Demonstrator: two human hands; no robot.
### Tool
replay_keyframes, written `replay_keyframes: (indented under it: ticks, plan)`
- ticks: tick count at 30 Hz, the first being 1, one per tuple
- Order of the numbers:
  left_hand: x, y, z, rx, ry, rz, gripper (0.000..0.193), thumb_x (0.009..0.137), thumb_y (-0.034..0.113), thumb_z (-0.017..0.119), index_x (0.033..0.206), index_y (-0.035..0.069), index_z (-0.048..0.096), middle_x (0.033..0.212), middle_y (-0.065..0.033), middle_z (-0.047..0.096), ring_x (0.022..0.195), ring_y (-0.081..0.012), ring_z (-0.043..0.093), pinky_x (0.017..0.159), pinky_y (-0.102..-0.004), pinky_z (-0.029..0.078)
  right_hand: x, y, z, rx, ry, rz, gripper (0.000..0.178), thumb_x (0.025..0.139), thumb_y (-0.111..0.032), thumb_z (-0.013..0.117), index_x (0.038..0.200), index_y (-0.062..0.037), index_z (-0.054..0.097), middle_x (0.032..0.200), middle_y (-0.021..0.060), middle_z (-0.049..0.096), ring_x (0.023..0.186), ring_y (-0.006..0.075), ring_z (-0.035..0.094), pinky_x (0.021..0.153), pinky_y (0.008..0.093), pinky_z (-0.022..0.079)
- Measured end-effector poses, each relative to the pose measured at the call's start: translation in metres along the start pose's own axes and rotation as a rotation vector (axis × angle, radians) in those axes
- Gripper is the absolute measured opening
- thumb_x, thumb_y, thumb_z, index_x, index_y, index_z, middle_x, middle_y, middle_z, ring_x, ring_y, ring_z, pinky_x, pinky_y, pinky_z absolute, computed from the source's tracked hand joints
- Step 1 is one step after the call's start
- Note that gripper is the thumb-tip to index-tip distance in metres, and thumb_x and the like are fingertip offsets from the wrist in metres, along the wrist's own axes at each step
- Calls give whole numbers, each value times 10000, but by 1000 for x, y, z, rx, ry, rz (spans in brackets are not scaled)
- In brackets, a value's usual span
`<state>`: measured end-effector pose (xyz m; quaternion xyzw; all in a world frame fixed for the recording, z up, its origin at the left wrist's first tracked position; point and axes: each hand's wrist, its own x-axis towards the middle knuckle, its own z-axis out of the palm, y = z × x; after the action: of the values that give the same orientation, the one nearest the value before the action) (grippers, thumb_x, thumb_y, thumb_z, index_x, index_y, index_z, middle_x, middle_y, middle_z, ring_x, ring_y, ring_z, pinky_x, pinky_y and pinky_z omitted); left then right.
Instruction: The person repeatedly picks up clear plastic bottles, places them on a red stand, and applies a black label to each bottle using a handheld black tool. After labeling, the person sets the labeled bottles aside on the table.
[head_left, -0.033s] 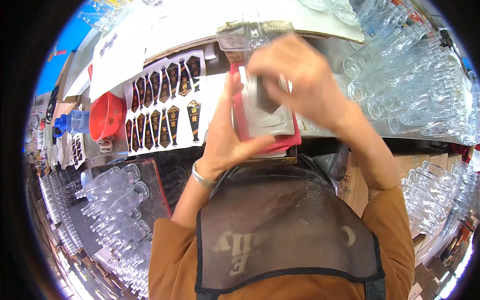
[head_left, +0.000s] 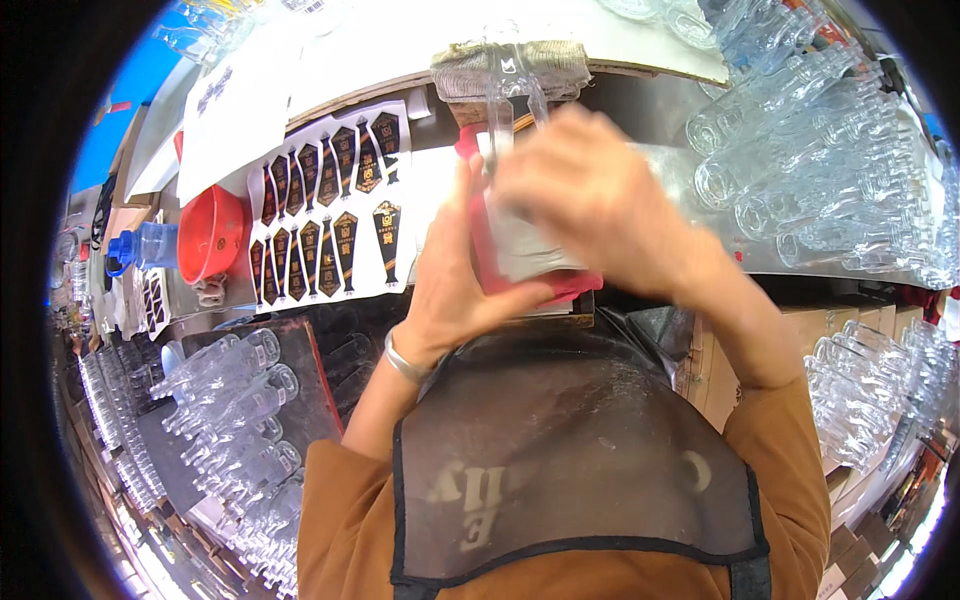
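A clear glass bottle (head_left: 525, 258) lies on a red cloth (head_left: 486, 240) in front of me, its neck pointing away onto a folded beige cloth (head_left: 455, 72). My left hand (head_left: 447, 270) braces it, with straight fingers along the left side and the thumb across the near end. Over the bottle's body hovers or presses my right hand (head_left: 590, 195), its fingers bent and smeared by motion. I cannot make out whether it holds anything, and it covers the middle of the bottle.
Left of the bottle lies a white sheet (head_left: 366, 262) with rows of dark tie-shaped decals, beside a red bowl (head_left: 212, 238). Clear glass bottles (head_left: 820, 165) crowd the right side, and more bottles (head_left: 235, 400) stand lower left. A white shelf (head_left: 400, 50) runs across the back.
My right hand has shifted slightly down toward me and covers the dark decal that showed on the bottle. My left hand stays nearly in place.
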<state>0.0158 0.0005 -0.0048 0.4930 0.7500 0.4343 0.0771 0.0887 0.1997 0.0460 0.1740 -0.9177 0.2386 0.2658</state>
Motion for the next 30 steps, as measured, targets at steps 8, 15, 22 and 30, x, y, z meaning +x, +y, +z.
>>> replay_keyframes:
  ticks: [8,15,22,30]
  plan:
    - [-1,9,17,-54,128,-77,1236,675,117,883,1558,-53,35,1429,-217,505,1112,-290,623,908,-380,529,38,36,-9,-67,231,287,231,824,-55,669,1055,-60,665,941,118,677,810,324,644,724,389,536]
    - [-10,-3,19,-208,133,-107,1227,701,173,898,1559,-50,49,1454,-194,500,1085,-261,640,907,-352,531,-4,-12,1,240,-82,88,149,809,-75,708,956,-69,684,881,104,671,801,274,656,737,380,547]
    - [-7,-13,17,-223,92,-96,1165,711,99,866,1571,-17,89,1473,-205,489,1169,-278,608,933,-366,515,-26,17,0,234,107,81,231,771,-33,715,997,-62,679,1065,85,704,991,246,675,880,395,529]
    - [-11,-15,19,-279,106,-123,1144,719,113,874,1569,-13,119,1491,-217,467,1226,-292,587,966,-383,508,-43,7,-7,382,107,205,328,671,51,674,976,-68,654,1038,103,687,922,275,660,783,352,550]
